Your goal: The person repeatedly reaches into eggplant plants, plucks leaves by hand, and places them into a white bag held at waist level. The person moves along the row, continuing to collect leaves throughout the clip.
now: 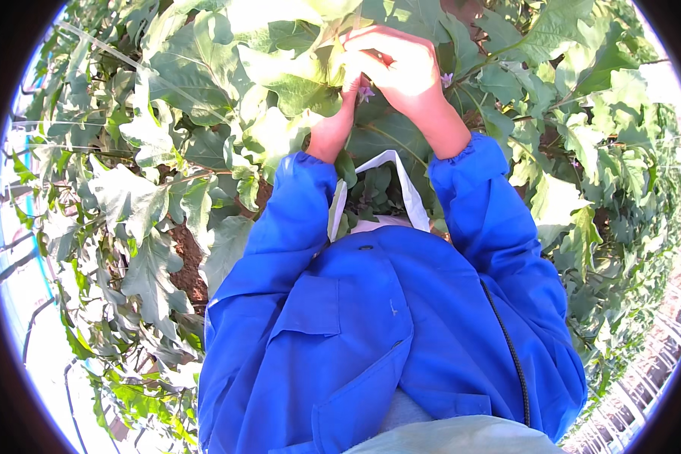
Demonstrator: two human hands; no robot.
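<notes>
Both hands are raised among large lobed leaves, which look like an eggplant plant's, at the top middle of the view. My right hand is bent with its fingertips close to a green leaf and a stem. Just left of it, my left hand reaches up behind that leaf, its fingers partly hidden. Bright sun washes out the fingertips, so what they pinch cannot be told. A small purple flower hangs beside the left thumb, and another purple flower is right of my right hand.
Below the hands, a white bag shows its handles in front of the blue jacket. Dense foliage surrounds both arms. Brown soil shows at the left. A thin pale string slants across the upper left leaves.
</notes>
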